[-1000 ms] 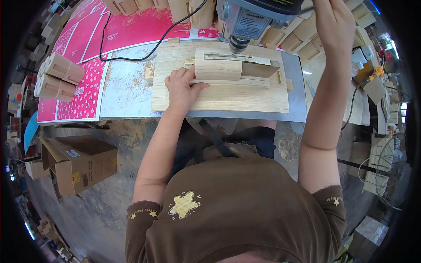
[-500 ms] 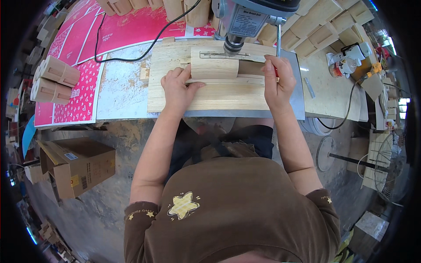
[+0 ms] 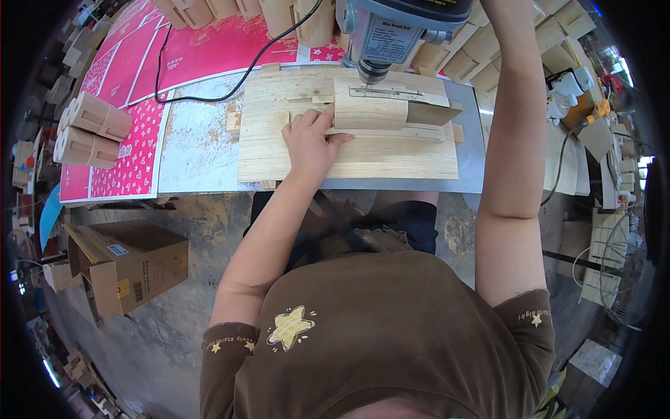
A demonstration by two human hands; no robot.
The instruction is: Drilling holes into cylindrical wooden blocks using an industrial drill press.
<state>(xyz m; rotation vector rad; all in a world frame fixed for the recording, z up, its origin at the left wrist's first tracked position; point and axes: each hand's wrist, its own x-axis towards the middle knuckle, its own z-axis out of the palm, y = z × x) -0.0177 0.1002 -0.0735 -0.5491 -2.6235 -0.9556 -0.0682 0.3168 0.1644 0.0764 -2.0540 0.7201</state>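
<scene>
A pale, curved wooden piece (image 3: 370, 112) with a long narrow slot along its top lies on a flat wooden board (image 3: 391, 164). Its right end shows a darker hollow. My left hand (image 3: 312, 143) is at its left end, index finger against the end and thumb stretched along the front edge, holding it. Directly above the slot is the chuck (image 3: 373, 71) of a grey-blue bench drill (image 3: 391, 35); I cannot tell whether the bit touches the wood. My right forearm (image 3: 515, 119) reaches far forward to the right of the drill, its hand beyond the upper edge.
Small wooden blocks (image 3: 234, 123) edge the board. Stacked wooden cylinders (image 3: 91, 133) stand on a pink patterned sheet (image 3: 132, 167) at left; more wooden pieces (image 3: 481, 52) line the back. A black cord (image 3: 244, 77) crosses the table. A cardboard box (image 3: 132, 262) sits on the floor.
The curved wooden piece has shifted right under the drill, my left hand moving along with it. My right hand has left the red-tipped lever area beside the piece and gone up out of view.
</scene>
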